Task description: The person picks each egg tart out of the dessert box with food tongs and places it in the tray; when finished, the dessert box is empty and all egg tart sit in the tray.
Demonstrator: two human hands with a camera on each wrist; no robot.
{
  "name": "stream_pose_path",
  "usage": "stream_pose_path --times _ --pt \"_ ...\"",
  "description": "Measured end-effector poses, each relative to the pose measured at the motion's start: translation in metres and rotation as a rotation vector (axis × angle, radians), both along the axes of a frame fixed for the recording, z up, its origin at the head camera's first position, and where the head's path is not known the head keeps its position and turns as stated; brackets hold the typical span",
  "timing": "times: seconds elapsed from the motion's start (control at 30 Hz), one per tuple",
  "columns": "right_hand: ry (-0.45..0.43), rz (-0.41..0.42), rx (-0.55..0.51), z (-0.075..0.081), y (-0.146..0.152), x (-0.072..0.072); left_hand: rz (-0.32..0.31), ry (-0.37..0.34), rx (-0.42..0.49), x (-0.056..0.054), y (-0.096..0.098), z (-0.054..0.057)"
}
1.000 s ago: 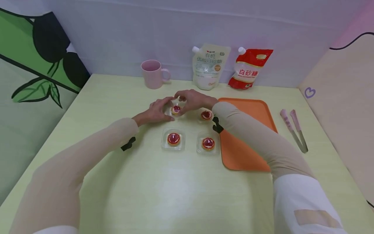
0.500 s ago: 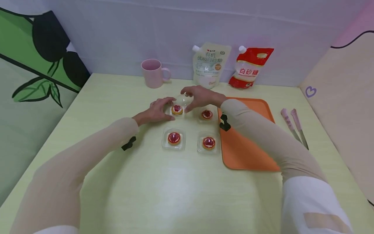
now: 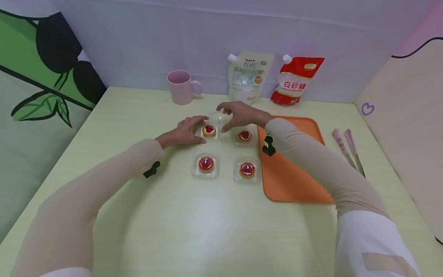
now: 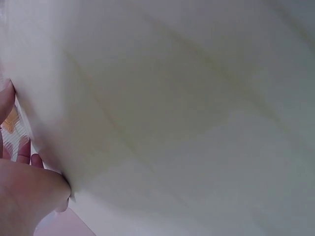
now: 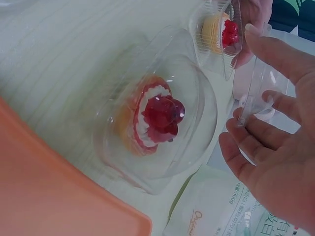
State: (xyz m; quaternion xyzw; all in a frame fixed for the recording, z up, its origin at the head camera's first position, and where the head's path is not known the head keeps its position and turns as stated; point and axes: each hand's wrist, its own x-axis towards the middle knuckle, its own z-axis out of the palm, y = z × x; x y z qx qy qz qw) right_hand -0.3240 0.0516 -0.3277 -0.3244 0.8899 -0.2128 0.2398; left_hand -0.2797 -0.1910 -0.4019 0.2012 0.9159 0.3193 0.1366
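Note:
My left hand (image 3: 185,130) grips the left side of an opened clear plastic box (image 5: 206,61) that holds a small tart (image 3: 209,130) with red topping and cream. With thumb and fingers my right hand (image 3: 240,114) pinches the clear domed lid (image 5: 252,93), tipped up on the box's right side. Whether lid and base are joined I cannot tell. Closed boxes with similar tarts stand around: one box (image 5: 192,142) just right of the lid, and a left box (image 3: 205,164) and right box (image 3: 247,169) nearer me. The left wrist view catches only part of my left hand and bare table.
An orange tray (image 3: 287,177) lies to the right, partly under my right forearm. Along the back stand a pink mug (image 3: 181,86), a pale sugar pouch (image 3: 250,77) and a red sugar pouch (image 3: 295,79). Metal tongs (image 3: 347,152) with pink ends lie at far right.
My right hand has lifted the lid up off the tart and moved a little to the right with it. The left hand has stayed at the box.

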Motion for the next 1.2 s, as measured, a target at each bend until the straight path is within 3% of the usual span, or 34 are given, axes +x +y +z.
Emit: stream_pose_path --times 0.37,0.6,0.77,0.9,1.0,1.1,1.2 --pt "-0.005 0.003 -0.026 -0.001 0.0 0.0 0.0 -0.026 0.016 -0.003 -0.005 -0.005" --pt "-0.031 -0.015 -0.076 0.007 0.004 -0.004 -0.002 -0.16 0.124 -0.004 -0.009 0.005" --pt "-0.124 -0.077 -0.124 0.016 0.007 -0.005 0.053 -0.165 0.183 -0.009 -0.009 0.014" --pt "-0.205 -0.125 -0.188 0.02 0.009 -0.007 0.143 -0.067 0.314 -0.013 -0.007 0.021" --pt "-0.254 -0.155 -0.268 0.024 0.01 -0.006 0.171 0.096 0.405 -0.015 -0.002 0.027" --pt "-0.296 -0.179 -0.348 0.028 0.01 -0.004 0.166 0.27 0.397 -0.013 0.005 0.036" --pt "-0.338 -0.207 -0.401 0.031 0.009 -0.001 0.161 0.393 0.359 -0.01 0.012 0.044"
